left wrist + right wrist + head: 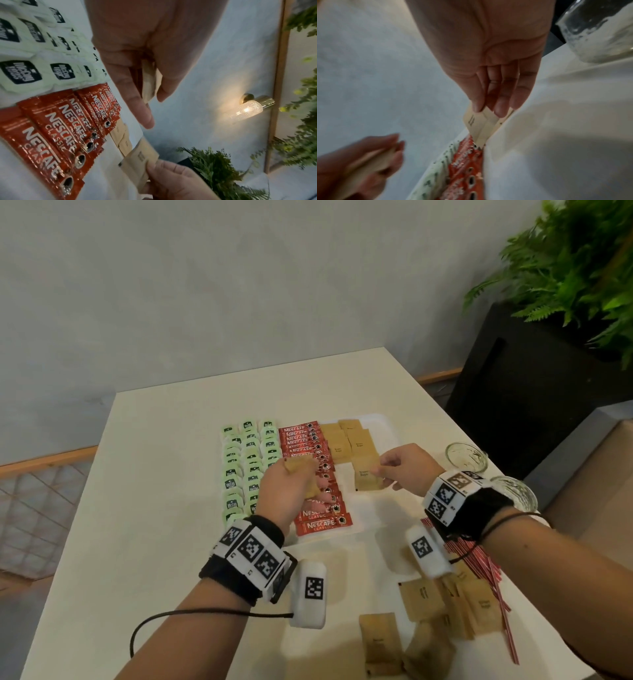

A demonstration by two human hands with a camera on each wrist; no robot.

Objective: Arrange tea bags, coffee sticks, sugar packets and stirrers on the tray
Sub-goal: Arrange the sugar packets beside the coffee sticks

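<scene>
A white tray holds rows of green tea bags, red coffee sticks and brown sugar packets. My left hand hovers over the coffee sticks and grips a few brown sugar packets. My right hand pinches one brown sugar packet by its right edge and holds it low over the tray, just in front of the laid sugar packets. More sugar packets and red striped stirrers lie on the table near me.
Two glass cups stand at the table's right edge. A black planter with a fern stands beyond the right side. The table's left half is bare white surface.
</scene>
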